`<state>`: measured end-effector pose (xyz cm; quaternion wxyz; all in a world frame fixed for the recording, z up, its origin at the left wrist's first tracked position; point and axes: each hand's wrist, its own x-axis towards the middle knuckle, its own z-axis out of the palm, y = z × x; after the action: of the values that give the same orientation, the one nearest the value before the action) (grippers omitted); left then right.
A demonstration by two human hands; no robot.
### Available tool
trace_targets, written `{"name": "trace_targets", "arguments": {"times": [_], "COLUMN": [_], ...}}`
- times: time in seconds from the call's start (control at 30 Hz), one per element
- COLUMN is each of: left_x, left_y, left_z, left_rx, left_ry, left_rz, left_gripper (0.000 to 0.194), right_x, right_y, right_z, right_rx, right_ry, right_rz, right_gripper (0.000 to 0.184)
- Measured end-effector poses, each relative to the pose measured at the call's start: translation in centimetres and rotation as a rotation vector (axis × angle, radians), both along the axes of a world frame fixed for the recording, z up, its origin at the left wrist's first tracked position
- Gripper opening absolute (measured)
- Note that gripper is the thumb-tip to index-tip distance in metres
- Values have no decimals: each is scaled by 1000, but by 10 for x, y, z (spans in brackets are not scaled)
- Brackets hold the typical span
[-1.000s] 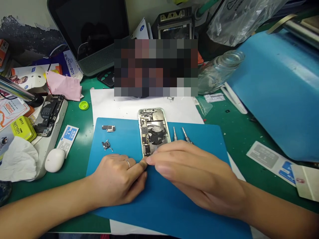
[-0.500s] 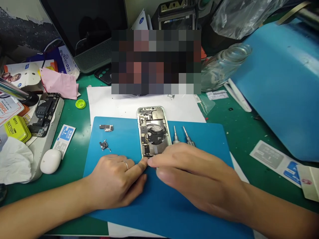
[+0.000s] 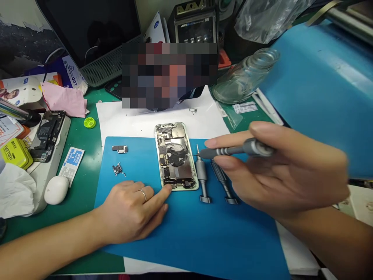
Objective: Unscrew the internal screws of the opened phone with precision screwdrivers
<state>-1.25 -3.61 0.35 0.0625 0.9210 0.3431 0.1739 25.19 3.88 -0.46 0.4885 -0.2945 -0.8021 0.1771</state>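
An opened smartphone [image 3: 182, 171], its inner parts bare, lies on a blue mat [image 3: 186, 233]. My left hand [image 3: 134, 212] rests on the mat below it, index finger stretched onto the phone's lower left corner and the other fingers curled; a ring is on one finger. In my right hand [image 3: 279, 171] a dark grey precision screwdriver [image 3: 236, 151] is pinched between thumb and fingers, its thin tip pointing left near the phone's right edge. Two more screwdrivers, one upright in view [image 3: 201, 175] and one slanted [image 3: 223, 182], lie beside the phone.
Two small phone parts, a flat module [image 3: 120, 149] and a dark bracket [image 3: 118, 169], lie left on the mat. A glass jar [image 3: 247, 76] leans behind right. Another opened phone [image 3: 48, 136] and a white earbud case [image 3: 56, 190] are left. A pixelated patch hides the back middle.
My right hand has lifted from the phone's lower edge up and right, and the screwdriver in it now shows. My left fingertip stays at the phone's corner. The view shifted slightly.
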Motion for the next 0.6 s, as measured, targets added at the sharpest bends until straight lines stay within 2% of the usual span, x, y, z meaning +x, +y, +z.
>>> {"name": "trace_targets", "arguments": {"times": [0.1,0.23,0.43,0.6], "left_x": [-1,-1,-1,-2], "left_y": [0,1,1,0], "left_z": [-1,-2,-1,-2], "left_rx": [-4,-26,-54,-54], "left_ry": [-9,-15,-16,-16], "left_rz": [0,-2,5,10], "left_gripper": [31,33,33,32], "right_x": [-4,-5,-6,-6], "right_y": [4,7,10,16], "right_z": [-2,-5,-11,-11], "right_rx": [103,162,103,94], "right_ry": [-11,21,-43,33], "right_rz": [-65,-73,-95,-97], "right_gripper": [83,79,79,69]}}
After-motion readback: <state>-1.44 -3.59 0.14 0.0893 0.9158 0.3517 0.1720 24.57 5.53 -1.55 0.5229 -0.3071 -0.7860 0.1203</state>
